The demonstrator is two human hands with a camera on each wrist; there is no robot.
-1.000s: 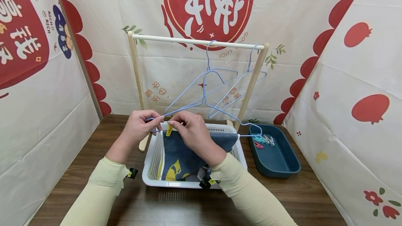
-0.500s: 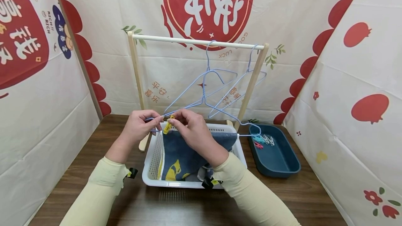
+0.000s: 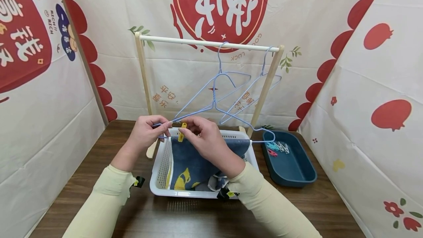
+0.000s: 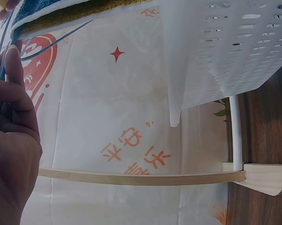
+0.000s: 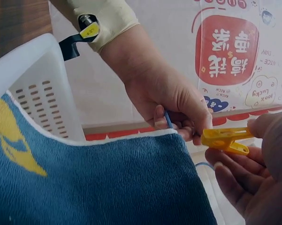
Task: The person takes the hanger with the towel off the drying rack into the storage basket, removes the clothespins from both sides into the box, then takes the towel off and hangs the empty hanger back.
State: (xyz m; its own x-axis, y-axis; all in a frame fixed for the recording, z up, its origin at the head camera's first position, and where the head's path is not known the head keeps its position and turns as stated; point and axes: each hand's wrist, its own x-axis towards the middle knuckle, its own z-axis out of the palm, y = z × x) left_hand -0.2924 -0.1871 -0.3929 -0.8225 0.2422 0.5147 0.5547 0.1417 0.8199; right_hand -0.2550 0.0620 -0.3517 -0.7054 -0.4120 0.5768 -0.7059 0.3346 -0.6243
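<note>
In the head view, my left hand (image 3: 147, 133) grips the left end of a blue wire hanger (image 3: 214, 96). A dark blue towel (image 3: 198, 153) with yellow patches and white edging hangs folded over the hanger's bottom bar. My right hand (image 3: 208, 139) pinches a yellow clothespin (image 3: 182, 132) just above the towel's upper left corner. The right wrist view shows the clothespin (image 5: 225, 139) between thumb and fingers, its nose beside the left hand (image 5: 173, 103) and a little off the towel's corner (image 5: 171, 136). In the left wrist view, left-hand fingers (image 4: 11, 70) curl around the wire.
Under the towel stands a white perforated basket (image 3: 205, 194) with more cloth inside. A dark teal tray (image 3: 299, 164) holds several clothespins (image 3: 279, 147) at right. Behind, a wooden rack (image 3: 142, 69) with a white rod (image 3: 198, 42) carries two blue hangers (image 3: 264, 65).
The right hand has shifted slightly right. Its clothespin rose off the towel's top edge, tilted, then turned more upright and moved right. The left hand has stayed in place on the hanger.
</note>
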